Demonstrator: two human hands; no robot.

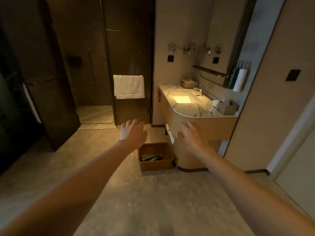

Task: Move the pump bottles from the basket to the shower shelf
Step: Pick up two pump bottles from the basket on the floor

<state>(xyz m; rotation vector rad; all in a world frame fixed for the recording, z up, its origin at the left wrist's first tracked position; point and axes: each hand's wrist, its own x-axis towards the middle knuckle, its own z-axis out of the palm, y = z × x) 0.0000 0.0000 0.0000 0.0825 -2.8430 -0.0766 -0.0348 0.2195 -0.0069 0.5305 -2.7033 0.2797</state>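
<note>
The pump bottles (pixel 151 157) lie on their sides at the bottom of the basket (pixel 156 165), dark green and bunched together toward the near-left corner (how many there are is hard to tell in the dim light). The basket is a brown woven box with an open top, standing on the floor (pixel 153 201) just beside the rounded foot of the vanity cabinet (pixel 192 160).

Both arms reach forward, bare and nearly straight, with the hands held above and beyond the basket and touching nothing. The left hand (pixel 133 132) is palm-down with its fingers spread and slightly curled, released and empty; it hovers above the basket's far-left corner. The right hand (pixel 191 134) is likewise palm-down, fingers loosely splayed, holding nothing, and appears in front of the cabinet's curved face, near a white towel (pixel 170 134) that hangs under the desk edge.

The desk (pixel 190 108) above the cabinet is pale marble with a lit rectangular sink (pixel 182 99), a chrome tap (pixel 199 90) behind it, and a tissue box (pixel 227 107) at its right end. On the wall to the right of the mirror, a white bottle (pixel 240 80) and a dark one hang in a holder. To the left, a white towel (pixel 129 86) hangs on the dark glass door of the shower (pixel 95 74), well apart from the basket.
</note>
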